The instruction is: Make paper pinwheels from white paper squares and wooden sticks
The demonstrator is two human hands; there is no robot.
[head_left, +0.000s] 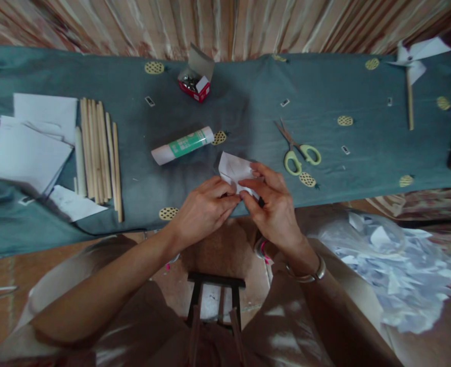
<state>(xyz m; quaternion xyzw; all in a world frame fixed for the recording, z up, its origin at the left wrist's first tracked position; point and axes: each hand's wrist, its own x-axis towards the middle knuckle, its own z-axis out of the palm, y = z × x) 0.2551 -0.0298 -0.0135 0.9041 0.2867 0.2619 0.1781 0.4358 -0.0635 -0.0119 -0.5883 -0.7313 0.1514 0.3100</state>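
Head view: at the centre of the frame, at the near edge of the cloth-covered bench (248, 102), the left hand (204, 209) and right hand (275, 204) both pinch a folded white paper (235, 168) between thumb and fingertips. A glue stick (182, 145) lies just upper left of it and scissors (298, 150) to the right. Wooden sticks (97, 150) lie beside paper sheets (26, 142) at the left, and a small open box (195, 81) stands at top centre
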